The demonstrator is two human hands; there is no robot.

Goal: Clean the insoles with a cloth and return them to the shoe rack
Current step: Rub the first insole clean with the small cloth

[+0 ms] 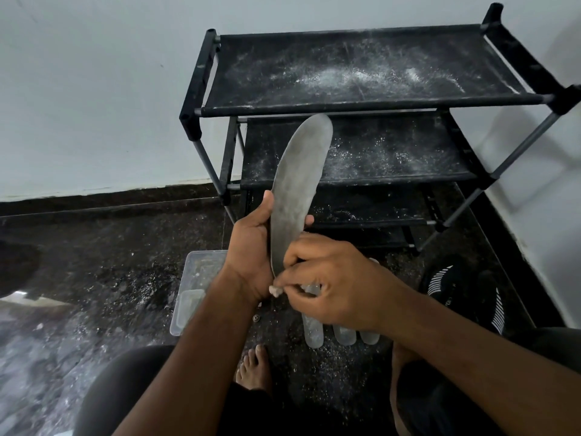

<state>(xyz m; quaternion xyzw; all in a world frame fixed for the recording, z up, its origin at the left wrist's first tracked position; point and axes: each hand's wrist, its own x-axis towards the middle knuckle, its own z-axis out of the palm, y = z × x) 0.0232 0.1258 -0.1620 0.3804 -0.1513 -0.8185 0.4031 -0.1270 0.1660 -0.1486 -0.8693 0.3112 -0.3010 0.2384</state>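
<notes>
My left hand (251,247) grips a long grey insole (298,184) upright by its lower half, toe end pointing up in front of the shoe rack (361,103). My right hand (333,278) pinches a small pale cloth (275,290) against the insole's heel end; most of the cloth is hidden under my fingers. Below my right hand, several pale insoles (312,333) lie side by side on the dark floor, partly covered by the hand. The rack's black fabric shelves are dusted with white powder.
A clear plastic box (191,278) sits on the floor left of my left forearm. A black shoe with white stripes (465,294) lies at the right by the wall. My bare feet (254,369) and knees fill the bottom. White dust is scattered over the floor.
</notes>
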